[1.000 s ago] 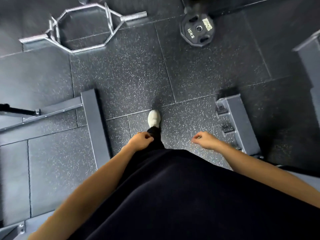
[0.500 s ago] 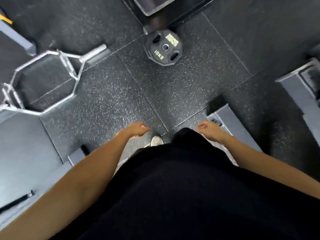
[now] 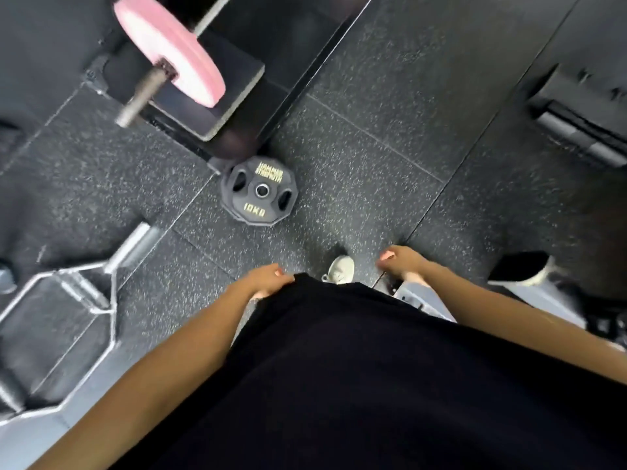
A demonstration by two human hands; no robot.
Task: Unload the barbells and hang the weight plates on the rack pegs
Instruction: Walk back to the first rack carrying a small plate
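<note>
A black 10 kg weight plate (image 3: 259, 191) lies flat on the speckled rubber floor ahead of me. Beyond it, at the upper left, a pink plate (image 3: 169, 45) sits on a barbell sleeve (image 3: 140, 96) over a black platform. A chrome hex bar (image 3: 64, 296) without plates lies on the floor at the left. My left hand (image 3: 268, 278) and my right hand (image 3: 402, 262) hang in front of my waist, fingers loosely curled, holding nothing. Both are well short of the black plate.
A grey rack base (image 3: 424, 300) runs under my right arm. A dark machine with a grey frame (image 3: 576, 130) stands at the upper right. My pale shoe (image 3: 339, 269) is on the floor between my hands. A black-and-white object (image 3: 522, 269) lies at the right.
I have walked forward and turned: the black 10 kg plate has come nearer, the pink plate on the barbell has entered view, and the hex bar has slid to the lower left.
</note>
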